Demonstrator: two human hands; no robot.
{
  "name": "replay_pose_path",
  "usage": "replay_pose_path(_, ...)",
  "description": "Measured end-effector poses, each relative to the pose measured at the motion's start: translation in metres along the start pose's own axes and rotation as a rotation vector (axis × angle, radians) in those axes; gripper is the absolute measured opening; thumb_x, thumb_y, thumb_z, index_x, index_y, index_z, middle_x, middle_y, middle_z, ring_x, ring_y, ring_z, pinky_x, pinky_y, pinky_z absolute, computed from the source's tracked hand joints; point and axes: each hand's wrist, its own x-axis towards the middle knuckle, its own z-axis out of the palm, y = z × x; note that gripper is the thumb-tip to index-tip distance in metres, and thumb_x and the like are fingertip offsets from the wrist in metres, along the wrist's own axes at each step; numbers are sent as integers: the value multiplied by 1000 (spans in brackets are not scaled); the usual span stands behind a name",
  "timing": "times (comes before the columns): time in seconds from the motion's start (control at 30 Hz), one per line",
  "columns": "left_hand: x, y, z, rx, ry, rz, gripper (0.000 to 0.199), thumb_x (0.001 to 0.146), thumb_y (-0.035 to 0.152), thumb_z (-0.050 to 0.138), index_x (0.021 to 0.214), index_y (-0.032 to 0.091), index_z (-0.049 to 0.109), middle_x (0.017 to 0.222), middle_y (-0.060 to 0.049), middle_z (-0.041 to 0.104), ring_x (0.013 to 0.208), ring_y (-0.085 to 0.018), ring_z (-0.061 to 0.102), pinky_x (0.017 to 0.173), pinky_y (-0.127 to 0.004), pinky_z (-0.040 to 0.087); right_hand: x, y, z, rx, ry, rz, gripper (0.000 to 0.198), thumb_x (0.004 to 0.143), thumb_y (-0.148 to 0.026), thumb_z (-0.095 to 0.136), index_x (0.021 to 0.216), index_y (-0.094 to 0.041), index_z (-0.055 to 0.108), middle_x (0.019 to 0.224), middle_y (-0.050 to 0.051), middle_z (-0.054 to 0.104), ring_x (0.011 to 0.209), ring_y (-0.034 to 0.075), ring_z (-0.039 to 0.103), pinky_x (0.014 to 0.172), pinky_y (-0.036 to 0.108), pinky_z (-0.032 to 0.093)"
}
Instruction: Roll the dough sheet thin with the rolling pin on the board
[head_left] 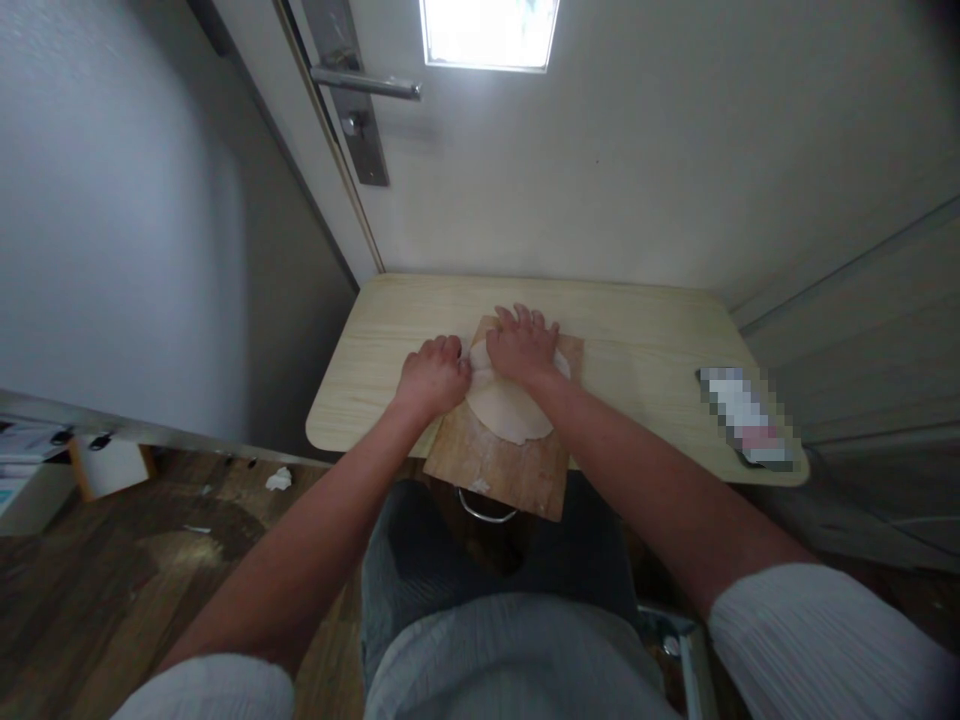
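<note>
A flat, pale sheet of dough [508, 408] lies on a wooden board [495, 468], with traces of flour around it. My left hand [433, 374] is at the dough's left edge, its fingers curled and its thumb against the rim; it seems to pinch the edge, though the fingertips are hidden. Over the far part of the dough, my right hand [523, 343] lies with its fingers spread towards the board's far edge and its palm pressing down. The board sits askew, its near end jutting past the table's front edge.
The light wooden table [637, 330] stands against a white door with a metal handle [367, 84]. A pixelated flat object with dark edges [746, 420] lies at the table's right end. Crumpled white paper [279, 479] is on the floor at left. My legs are under the board.
</note>
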Motion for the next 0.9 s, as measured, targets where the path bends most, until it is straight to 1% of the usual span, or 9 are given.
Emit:
replay_pose_path(0.13, -5, 2, 1, 5, 28, 24, 34, 99, 38, 36, 120, 18, 54, 121, -14, 61, 116, -30, 54, 91, -43, 45, -9, 4, -2, 15, 5, 5, 54, 96, -39, 38, 149, -27, 44, 156, 10, 41, 141, 35, 34, 113, 65, 17)
replay_pose_path(0.27, -7, 3, 4, -32, 31, 24, 42, 100, 41, 38, 134, 19, 48, 136, -12, 56, 125, -30, 48, 104, -44, 39, -19, 7, -4, 11, 11, 2, 54, 96, -36, 36, 149, -25, 44, 156, 11, 39, 141, 35, 32, 112, 64, 18)
replay_pose_path(0.33, -8, 4, 6, -45, 40, 1, 45, 100, 41, 37, 137, 18, 47, 141, -12, 54, 128, -30, 47, 106, -45, 38, -25, 9, -5, 11, 9, 1, 55, 96, -36, 37, 149, -24, 44, 156, 12, 39, 142, 35, 32, 112, 64, 19)
replay_pose_path(0.57, -16, 8, 12, -69, 133, -113, 44, 100, 41, 37, 135, 19, 51, 136, -13, 59, 126, -31, 50, 103, -46, 40, -47, 16, -7, -7, 42, -41, 54, 96, -34, 37, 148, -20, 46, 155, 13, 41, 143, 35, 31, 114, 63, 15)
replay_pose_path(0.67, -23, 15, 10, -44, 155, -113, 44, 100, 41, 35, 135, 19, 50, 136, -13, 58, 127, -31, 49, 105, -50, 38, -55, 19, -9, -29, 52, -50, 54, 96, -34, 38, 147, -19, 47, 154, 13, 42, 142, 35, 31, 115, 63, 13)
replay_pose_path(0.8, -35, 26, 4, 1, 166, -91, 44, 101, 39, 31, 138, 22, 48, 144, -12, 52, 132, -31, 44, 110, -55, 32, -67, 21, -14, -38, 63, -54, 54, 97, -34, 36, 147, -16, 45, 154, 14, 42, 142, 33, 32, 116, 63, 9)
replay_pose_path(0.9, -43, 31, 3, 26, 174, -68, 44, 102, 39, 29, 139, 24, 46, 148, -11, 50, 134, -31, 42, 111, -56, 30, -76, 23, -16, -33, 82, -59, 54, 98, -34, 36, 147, -14, 45, 155, 13, 42, 142, 34, 32, 116, 62, 9)
